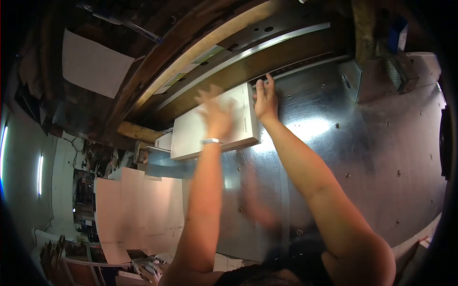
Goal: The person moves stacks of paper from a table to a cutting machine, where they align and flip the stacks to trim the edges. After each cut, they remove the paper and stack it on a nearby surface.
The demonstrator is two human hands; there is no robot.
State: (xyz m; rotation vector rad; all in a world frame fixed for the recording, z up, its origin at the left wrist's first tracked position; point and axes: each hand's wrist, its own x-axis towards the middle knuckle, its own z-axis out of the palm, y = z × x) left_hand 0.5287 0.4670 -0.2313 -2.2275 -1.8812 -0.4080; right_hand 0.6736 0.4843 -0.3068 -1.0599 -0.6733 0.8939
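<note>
A thick stack of white paper (188, 132) lies on the shiny metal bed of a paper cutter (315, 155), up near the machine's long horizontal beam. Over the top sheet is my left hand (215, 114), blurred by motion, its fingers spread apart. At the stack's right side stands my right hand (266, 102), fingers stretched out and pointing up toward the beam, the palm side close to the paper's edge. A thin band circles the left wrist. Neither hand grips anything.
A metal block (350, 81) stands at the bed's back right. Large pale sheets (138, 205) lie to the left of the bed. A white sheet (95, 62) hangs on the machine's upper left. Cluttered shelving (86, 190) is farther left.
</note>
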